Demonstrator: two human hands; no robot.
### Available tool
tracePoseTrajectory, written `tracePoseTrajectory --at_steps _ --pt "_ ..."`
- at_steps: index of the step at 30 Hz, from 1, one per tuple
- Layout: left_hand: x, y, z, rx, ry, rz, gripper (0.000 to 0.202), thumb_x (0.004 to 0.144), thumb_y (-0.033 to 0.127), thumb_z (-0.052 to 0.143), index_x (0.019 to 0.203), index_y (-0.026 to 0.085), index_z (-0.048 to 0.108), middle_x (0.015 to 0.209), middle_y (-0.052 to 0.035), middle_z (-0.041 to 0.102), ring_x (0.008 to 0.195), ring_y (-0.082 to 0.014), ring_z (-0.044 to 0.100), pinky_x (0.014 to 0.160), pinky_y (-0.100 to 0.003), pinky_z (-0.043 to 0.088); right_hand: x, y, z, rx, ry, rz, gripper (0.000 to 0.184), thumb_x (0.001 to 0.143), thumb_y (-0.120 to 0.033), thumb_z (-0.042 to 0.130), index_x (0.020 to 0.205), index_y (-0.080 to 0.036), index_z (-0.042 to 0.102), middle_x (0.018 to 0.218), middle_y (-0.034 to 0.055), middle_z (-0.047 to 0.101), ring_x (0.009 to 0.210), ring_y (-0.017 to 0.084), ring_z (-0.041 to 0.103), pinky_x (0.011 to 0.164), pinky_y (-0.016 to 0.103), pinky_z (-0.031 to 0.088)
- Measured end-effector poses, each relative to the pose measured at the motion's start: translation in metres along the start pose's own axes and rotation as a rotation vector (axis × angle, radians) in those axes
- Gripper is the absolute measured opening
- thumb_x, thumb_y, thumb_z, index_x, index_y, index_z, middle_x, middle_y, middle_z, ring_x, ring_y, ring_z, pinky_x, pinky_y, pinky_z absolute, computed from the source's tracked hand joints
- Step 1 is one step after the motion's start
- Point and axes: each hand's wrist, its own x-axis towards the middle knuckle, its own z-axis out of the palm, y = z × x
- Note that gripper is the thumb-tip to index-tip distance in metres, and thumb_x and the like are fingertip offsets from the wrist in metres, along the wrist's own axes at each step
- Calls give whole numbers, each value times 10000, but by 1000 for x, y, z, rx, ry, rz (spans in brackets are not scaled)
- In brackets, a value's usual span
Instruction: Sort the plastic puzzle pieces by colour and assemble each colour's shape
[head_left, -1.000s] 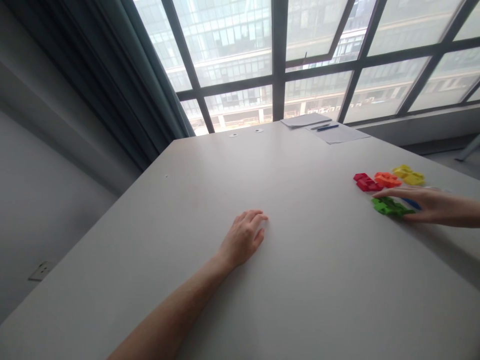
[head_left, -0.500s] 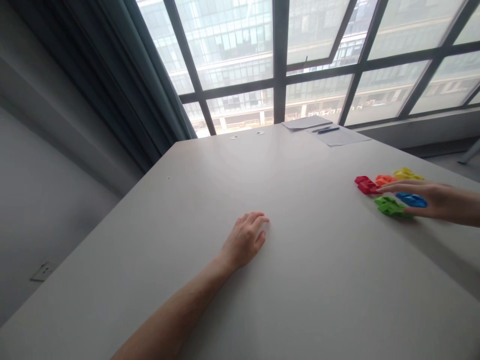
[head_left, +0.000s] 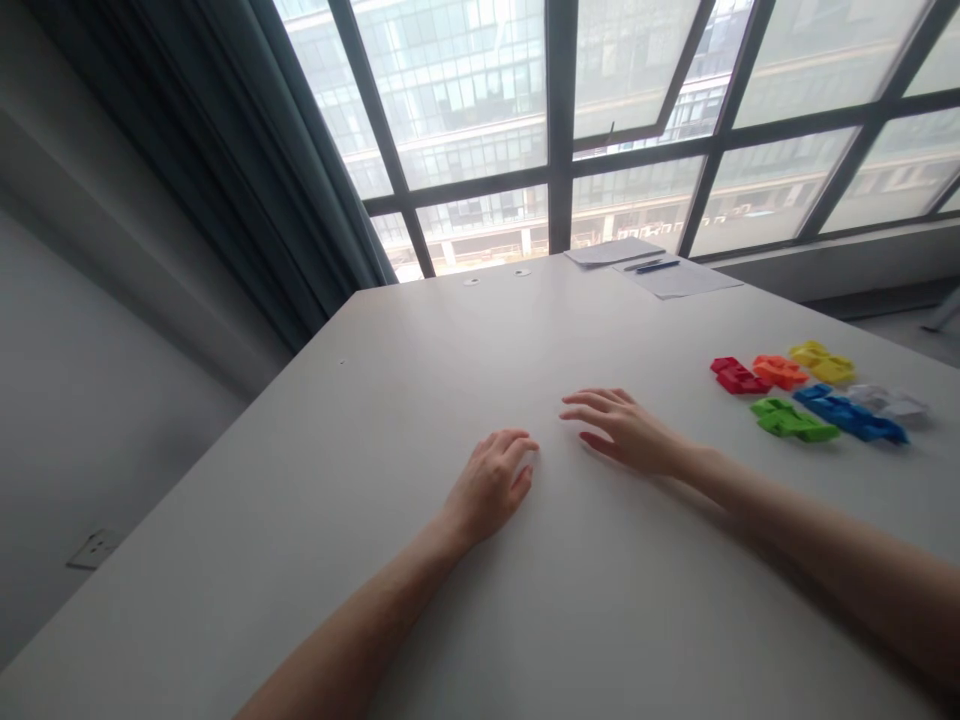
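Observation:
My left hand [head_left: 491,475] rests on the white table [head_left: 420,370], fingers loosely bent, a gap between thumb and forefinger and nothing in it. Just to its right, my right hand [head_left: 619,430] is open over the table, its spread fingers pointing left. At the right lie angular, blocky pieces in several colours: red [head_left: 739,376], orange [head_left: 780,372], yellow [head_left: 823,361], green [head_left: 793,420], blue [head_left: 851,412] and white [head_left: 889,402]. Neither hand touches them. What exactly these pieces are, I cannot tell.
Sheets of paper [head_left: 694,281] lie at the table's far edge with a dark blue pen [head_left: 658,266] on them. Behind stands a large framed window [head_left: 559,140]. A dark curtain [head_left: 247,150] hangs at the left, with a wall socket [head_left: 95,549] below.
My right hand has moved left from above the coloured pieces to beside my left hand, uncovering the blue and white pieces. My left hand has stayed where it was.

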Motion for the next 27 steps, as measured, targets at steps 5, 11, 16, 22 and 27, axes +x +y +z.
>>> tracePoseTrajectory --at_steps 5,11,16,22,27 --pt "0 1 -1 9 -6 2 300 873 127 507 1153 227 549 1225 -74 589 1177 -221 531 1032 -424 427 -7 8 15 20 -4 110 335 946 -294 418 1221 -276 609 1326 83 595 1243 247 519 996 449 414" --pt "1 2 -1 16 -27 7 290 884 144 507 1161 222 541 1257 -75 574 1210 -218 509 1046 -419 412 -8 11 13 28 -9 121 330 950 -302 407 1206 -269 613 1296 79 616 1234 235 526 999 436 410" --pt "1 2 0 20 -21 6 296 887 145 501 1169 224 539 1258 -80 575 1205 -219 515 1039 -426 417 -8 11 12 24 -24 114 326 945 -282 415 1211 -259 601 1303 82 609 1234 234 521 990 440 409" --pt "1 3 0 24 -20 7 294 887 146 498 1166 225 545 1258 -79 579 1203 -218 519 1042 -429 417 -9 10 11 24 -15 118 323 940 -277 418 1202 -265 608 1290 82 617 1226 236 528 987 437 411" --pt "2 3 1 16 -4 16 304 879 142 504 1165 231 554 1247 -77 590 1201 -215 524 1041 -423 423 -9 10 11 30 -8 120 326 935 -280 423 1201 -267 611 1285 89 620 1216 242 536 974 443 419"
